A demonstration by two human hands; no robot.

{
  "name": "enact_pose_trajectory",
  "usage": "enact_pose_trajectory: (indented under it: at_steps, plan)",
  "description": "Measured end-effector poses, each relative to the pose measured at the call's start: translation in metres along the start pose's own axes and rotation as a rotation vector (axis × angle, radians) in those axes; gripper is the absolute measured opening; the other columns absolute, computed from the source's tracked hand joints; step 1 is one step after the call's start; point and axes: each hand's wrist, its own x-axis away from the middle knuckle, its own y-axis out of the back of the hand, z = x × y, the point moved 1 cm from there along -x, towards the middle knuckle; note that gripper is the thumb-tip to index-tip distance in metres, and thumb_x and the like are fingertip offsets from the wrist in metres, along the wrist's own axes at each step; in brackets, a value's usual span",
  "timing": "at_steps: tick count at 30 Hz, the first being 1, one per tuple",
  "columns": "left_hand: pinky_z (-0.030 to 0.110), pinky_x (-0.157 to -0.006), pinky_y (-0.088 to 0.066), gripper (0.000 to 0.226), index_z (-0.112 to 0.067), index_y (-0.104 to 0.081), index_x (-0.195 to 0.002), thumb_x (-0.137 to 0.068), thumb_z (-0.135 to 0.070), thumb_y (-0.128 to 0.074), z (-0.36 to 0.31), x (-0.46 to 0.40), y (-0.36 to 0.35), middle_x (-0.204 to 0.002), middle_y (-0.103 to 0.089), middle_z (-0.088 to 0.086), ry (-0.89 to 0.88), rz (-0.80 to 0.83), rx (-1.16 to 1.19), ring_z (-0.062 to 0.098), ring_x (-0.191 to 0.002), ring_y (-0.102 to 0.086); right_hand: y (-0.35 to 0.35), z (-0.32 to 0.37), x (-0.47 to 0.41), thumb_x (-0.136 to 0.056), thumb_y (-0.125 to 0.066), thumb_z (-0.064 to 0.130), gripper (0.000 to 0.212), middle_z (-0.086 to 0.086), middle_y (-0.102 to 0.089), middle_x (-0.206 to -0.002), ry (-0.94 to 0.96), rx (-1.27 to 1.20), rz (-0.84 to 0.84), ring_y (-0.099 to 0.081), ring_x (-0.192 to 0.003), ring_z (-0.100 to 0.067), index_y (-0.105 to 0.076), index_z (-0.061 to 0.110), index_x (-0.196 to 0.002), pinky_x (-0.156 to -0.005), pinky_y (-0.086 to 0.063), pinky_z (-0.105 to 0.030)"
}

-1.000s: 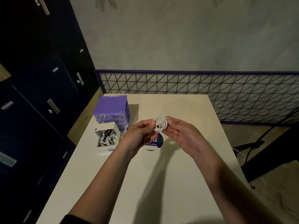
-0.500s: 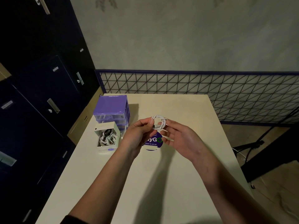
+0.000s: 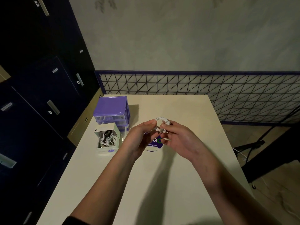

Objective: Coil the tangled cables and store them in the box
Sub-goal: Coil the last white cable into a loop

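both hands meet above the middle of the table, raised off its surface. left hand (image 3: 140, 138) has its fingers curled, thumb and fingertips pinching the left side of a small white cable wound into a tight ring (image 3: 162, 123). right hand (image 3: 179, 138) pinches the same coil from the right, its fingers bent round the lower right of the loop, with a short white end of the cable sticking out below its fingers. the coil stands roughly upright between the two sets of fingertips, its top arc showing clear above them.

the small white open cardboard box (image 3: 107, 140) sits on the pale cream rectangular table (image 3: 162, 184) to the left of the hands, near the table's left edge, well apart from the coil. inside it lie several white cables in a loose bundle along with something dark; their exact count cannot be told. just behind the box, touching or nearly touching it, stands a purple plastic mini drawer unit (image 3: 112, 109) with translucent drawers. under the hands, partly hidden by them, lies a round purple and white packet with printed lettering (image 3: 154, 144). beyond the table runs a dark wire mesh panel with a purple frame (image 3: 203, 85), and dark blue lockers (image 3: 40, 95) fill the left side.
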Motion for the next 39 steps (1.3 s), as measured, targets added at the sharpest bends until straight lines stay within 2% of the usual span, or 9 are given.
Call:
enact_pose_trajectory:
  at_steps: [6,10,13,15,21,24,30,36,39]
  plan:
    - [0.031,-0.092,-0.053,0.031,0.003,-0.061,-0.119,-0.093,-0.013,-0.058,0.007,-0.004,-0.001,-0.102,-0.068,0.015,-0.066,0.007,-0.080,0.023,-0.092,-0.064,0.000,0.001,-0.002,-0.084,-0.066,0.000,0.032,-0.015,-0.066,-0.086,0.080,0.171,-0.139,-0.062,-0.068,-0.021,-0.058,0.003,-0.115,-0.065,-0.052,-0.031]
    - [0.022,-0.075,-0.053,0.008,-0.003,-0.059,-0.100,-0.095,-0.009,-0.056,0.012,-0.005,-0.003,-0.070,-0.064,-0.001,-0.103,0.017,-0.072,0.013,-0.069,-0.062,0.002,-0.005,-0.009,-0.080,-0.073,0.008,0.031,-0.015,-0.069,-0.084,0.077,0.214,-0.304,-0.063,-0.068,-0.023,-0.064,-0.004,-0.107,-0.070,-0.055,-0.034]
    - [0.022,-0.075,-0.056,0.020,-0.002,-0.061,-0.112,-0.095,-0.012,-0.057,0.012,-0.001,-0.006,-0.088,-0.069,0.006,-0.120,-0.017,-0.071,0.015,-0.082,-0.066,0.004,-0.008,-0.010,-0.081,-0.074,0.014,0.025,-0.010,-0.068,-0.075,0.063,0.247,-0.352,-0.064,-0.064,-0.023,-0.068,-0.003,-0.099,-0.071,-0.057,-0.036]
    - [0.026,-0.083,-0.055,0.025,-0.002,-0.060,-0.115,-0.095,-0.016,-0.058,0.011,0.001,-0.007,-0.098,-0.070,0.008,-0.146,-0.057,-0.194,0.017,-0.092,-0.066,0.005,-0.007,-0.011,-0.081,-0.073,0.015,0.022,-0.010,-0.068,-0.075,0.085,0.290,-0.383,-0.064,-0.062,-0.023,-0.068,0.000,-0.097,-0.072,-0.058,-0.036]
    - [0.037,-0.095,-0.047,0.027,-0.008,-0.065,-0.105,-0.097,-0.027,-0.048,0.006,0.003,-0.012,-0.097,-0.071,0.002,-0.144,-0.094,-0.529,0.014,-0.096,-0.063,0.006,-0.001,-0.013,-0.082,-0.073,0.013,0.021,-0.008,-0.067,-0.074,0.146,0.427,-0.457,-0.062,-0.060,-0.019,-0.066,0.004,-0.100,-0.070,-0.057,-0.034]
    - [0.037,-0.094,-0.047,0.035,-0.015,-0.065,-0.096,-0.100,-0.040,-0.040,0.001,0.001,-0.015,-0.099,-0.069,0.004,-0.095,-0.122,-0.505,0.016,-0.095,-0.062,0.004,-0.003,-0.015,-0.080,-0.076,0.019,0.021,-0.008,-0.070,-0.077,0.188,0.511,-0.465,-0.062,-0.060,-0.017,-0.067,0.009,-0.097,-0.069,-0.056,-0.033]
    - [0.040,-0.096,-0.047,0.044,-0.008,-0.064,-0.110,-0.104,-0.039,-0.033,0.001,-0.006,-0.015,-0.112,-0.068,0.015,-0.045,-0.141,-0.493,0.026,-0.110,-0.062,0.000,-0.008,-0.022,-0.080,-0.075,0.024,0.010,0.001,-0.070,-0.075,0.247,0.698,-0.439,-0.064,-0.066,-0.014,-0.071,0.023,-0.088,-0.076,-0.057,-0.039]
    - [0.030,-0.080,-0.048,0.029,-0.011,-0.064,-0.093,-0.098,-0.034,-0.047,0.004,-0.006,-0.011,-0.086,-0.067,0.007,-0.042,-0.179,-0.257,0.017,-0.085,-0.063,-0.003,-0.011,-0.023,-0.077,-0.078,0.024,0.013,0.002,-0.068,-0.068,0.259,0.686,-0.417,-0.066,-0.065,-0.018,-0.069,0.027,-0.086,-0.078,-0.058,-0.045]
    - [0.030,-0.077,-0.043,0.023,-0.013,-0.061,-0.082,-0.096,-0.028,-0.051,0.003,-0.006,-0.013,-0.070,-0.060,0.002,-0.054,-0.210,-0.153,0.014,-0.068,-0.056,-0.005,-0.012,-0.022,-0.079,-0.077,0.019,0.018,0.000,-0.067,-0.066,0.253,0.649,-0.398,-0.065,-0.061,-0.017,-0.071,0.017,-0.096,-0.078,-0.058,-0.044]
